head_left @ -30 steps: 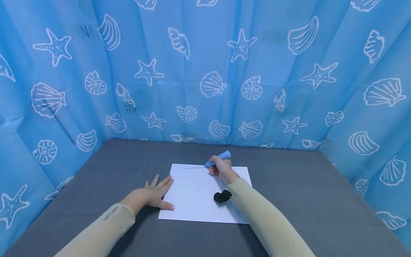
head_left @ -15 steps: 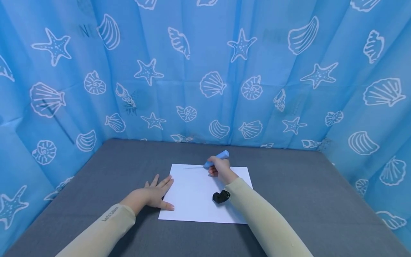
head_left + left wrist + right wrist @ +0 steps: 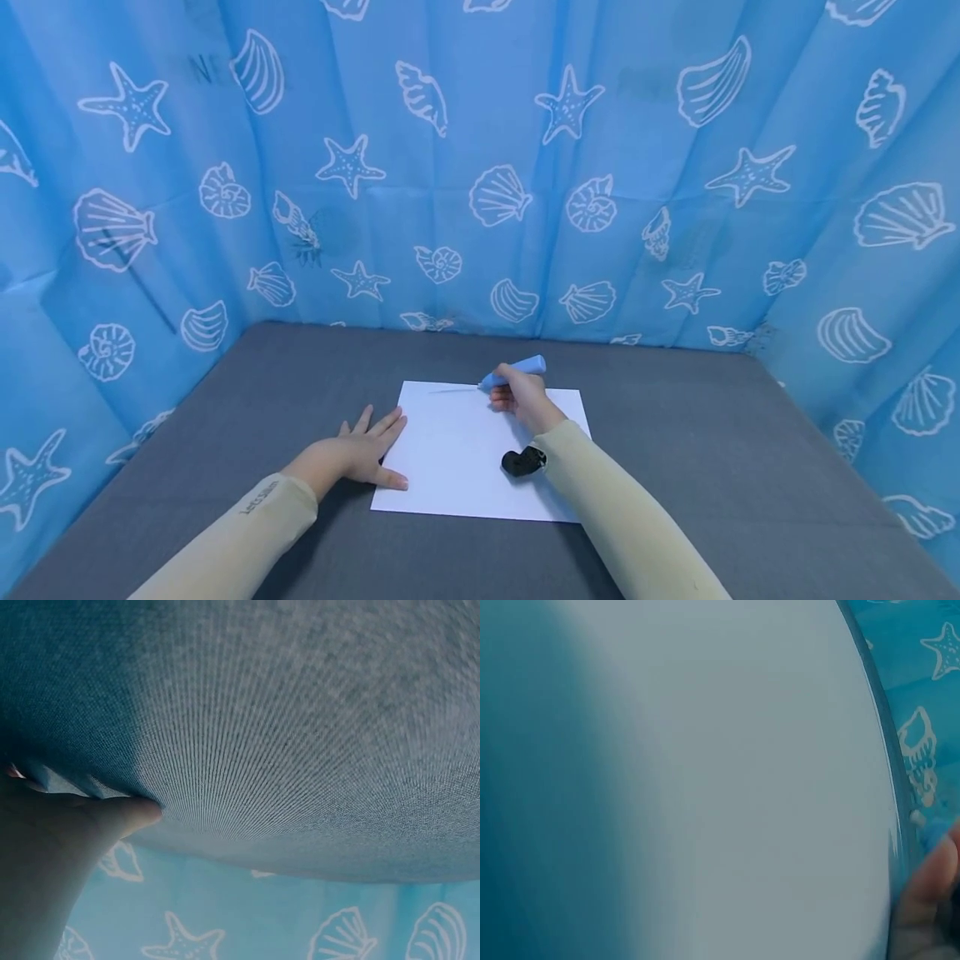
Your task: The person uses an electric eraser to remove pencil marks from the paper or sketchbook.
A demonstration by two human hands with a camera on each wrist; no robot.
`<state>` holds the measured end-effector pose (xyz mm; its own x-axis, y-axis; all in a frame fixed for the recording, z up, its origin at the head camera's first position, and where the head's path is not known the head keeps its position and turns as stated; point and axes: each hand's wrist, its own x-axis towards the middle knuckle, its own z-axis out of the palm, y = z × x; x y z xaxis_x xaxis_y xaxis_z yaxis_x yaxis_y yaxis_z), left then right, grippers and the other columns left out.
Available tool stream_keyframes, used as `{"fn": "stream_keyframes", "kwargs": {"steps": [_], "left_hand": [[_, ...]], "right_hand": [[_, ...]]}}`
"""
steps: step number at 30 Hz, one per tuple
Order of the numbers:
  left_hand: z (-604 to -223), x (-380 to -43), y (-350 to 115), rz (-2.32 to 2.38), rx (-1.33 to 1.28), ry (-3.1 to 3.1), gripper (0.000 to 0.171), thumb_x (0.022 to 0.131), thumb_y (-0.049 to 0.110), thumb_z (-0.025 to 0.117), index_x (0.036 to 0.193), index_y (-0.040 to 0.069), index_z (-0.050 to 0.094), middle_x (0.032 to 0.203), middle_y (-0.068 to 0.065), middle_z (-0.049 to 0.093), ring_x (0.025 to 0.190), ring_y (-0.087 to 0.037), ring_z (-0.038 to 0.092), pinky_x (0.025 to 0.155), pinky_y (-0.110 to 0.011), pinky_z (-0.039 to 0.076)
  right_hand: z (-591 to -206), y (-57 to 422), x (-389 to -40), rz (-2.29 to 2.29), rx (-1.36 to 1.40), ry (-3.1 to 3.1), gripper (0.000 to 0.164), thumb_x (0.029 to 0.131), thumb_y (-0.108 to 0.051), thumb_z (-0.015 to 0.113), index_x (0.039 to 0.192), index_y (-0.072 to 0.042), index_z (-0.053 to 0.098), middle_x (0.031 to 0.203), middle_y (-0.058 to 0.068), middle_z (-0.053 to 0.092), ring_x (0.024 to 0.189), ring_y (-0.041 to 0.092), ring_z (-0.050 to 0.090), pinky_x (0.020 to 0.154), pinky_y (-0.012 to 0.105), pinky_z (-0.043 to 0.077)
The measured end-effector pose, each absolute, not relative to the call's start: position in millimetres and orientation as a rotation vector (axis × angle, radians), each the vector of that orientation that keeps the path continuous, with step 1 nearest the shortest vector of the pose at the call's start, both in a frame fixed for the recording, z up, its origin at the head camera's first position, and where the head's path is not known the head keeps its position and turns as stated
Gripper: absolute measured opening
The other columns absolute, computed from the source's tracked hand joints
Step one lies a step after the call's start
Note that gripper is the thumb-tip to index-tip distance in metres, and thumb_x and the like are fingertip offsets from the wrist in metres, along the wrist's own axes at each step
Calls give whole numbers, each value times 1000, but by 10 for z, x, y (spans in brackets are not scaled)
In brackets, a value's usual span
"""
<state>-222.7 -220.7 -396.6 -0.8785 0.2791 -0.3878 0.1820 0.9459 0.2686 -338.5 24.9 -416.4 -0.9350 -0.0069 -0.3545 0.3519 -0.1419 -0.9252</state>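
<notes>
A white sheet of paper (image 3: 450, 458) lies on the grey cloth surface. In the head view my left hand (image 3: 358, 458) rests flat at its left edge, fingers spread, the thumb and fingertips touching the paper. The left wrist view catches only its thumb side, in shadow. My right hand (image 3: 522, 398) pinches a thick blue pen-like tool (image 3: 528, 365) near the paper's far edge; its exact kind is unclear. Its narrow pale tip points left, at the right end of a faint thin line (image 3: 453, 391). The right wrist view cuts this hand off at the lower right corner.
A small black curved object (image 3: 519, 462), apparently the wrist camera, sits at the right cuff above the paper. The grey cloth surface (image 3: 660, 433) reaches back to a blue curtain (image 3: 457, 200) printed with white shells and starfish, which encloses the back and sides.
The blue pen-like tool has shifted slightly, left and then back right, and its rear end now leans a little lower and farther right. My left hand stays in place on the paper.
</notes>
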Motion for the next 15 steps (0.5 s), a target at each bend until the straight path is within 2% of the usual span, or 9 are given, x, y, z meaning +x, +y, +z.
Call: {"fn": "stream_keyframes", "kwargs": {"steps": [7,15], "left_hand": [[-3973,-2235,-2199,295,327,2661,106,79,62,69,155,7,19,162,-11,9,144,-48,-3,108,-69,5],[-3987,-2237,-2207,300,314,2667,106,78,61,70,155,8,20,162,-10,10,144,-48,-3,108,-69,5]], "right_hand": [[-4144,231,-3385,-2105,439,1967,11,81,-9,60,76,0,57,55,4,54,44,10,50,44,21,45],[-4164,187,-3412,-2068,403,1995,13,82,-9,61,76,1,58,54,4,53,43,9,50,43,21,45]]}}
